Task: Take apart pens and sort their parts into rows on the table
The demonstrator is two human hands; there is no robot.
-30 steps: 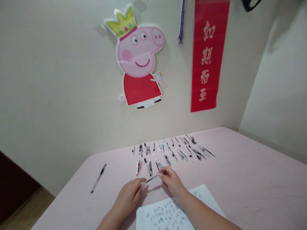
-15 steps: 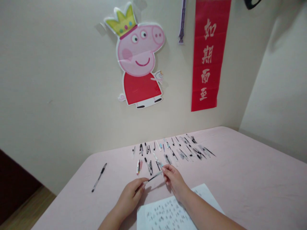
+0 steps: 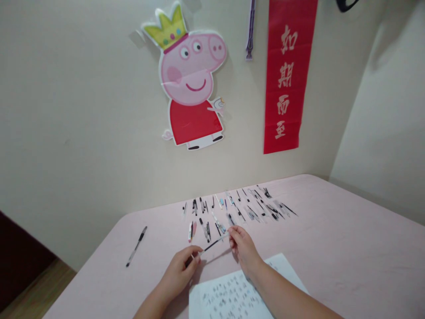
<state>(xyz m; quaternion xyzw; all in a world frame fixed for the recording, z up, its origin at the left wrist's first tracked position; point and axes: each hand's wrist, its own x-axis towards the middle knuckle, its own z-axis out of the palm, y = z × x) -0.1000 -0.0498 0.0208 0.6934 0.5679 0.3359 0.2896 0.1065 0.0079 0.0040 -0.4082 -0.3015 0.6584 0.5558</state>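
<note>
Between my two hands runs a thin pen refill [image 3: 212, 244], dark along its middle and pale towards its right end. My right hand [image 3: 245, 250] pinches that pale end. My left hand [image 3: 181, 268] is closed around a dark pen part [image 3: 189, 260], mostly covered by the fingers, from which the refill slants up to the right. Just beyond my hands lie a pink-and-white pen [image 3: 190, 231] and a group of black pen parts [image 3: 207, 231]. A written sheet of paper [image 3: 229, 297] lies under my right forearm.
Rows of taken-apart pens, caps and refills [image 3: 262, 206] spread along the back of the pink-covered table [image 3: 348, 248]. A whole black-and-clear pen [image 3: 136, 247] rests at the left. A pig cutout [image 3: 194, 119] and a red banner [image 3: 285, 88] hang on the wall behind.
My right hand has drawn slightly away to the right from my left, and a longer stretch of the refill shows between them. The camera view has shifted a little.
</note>
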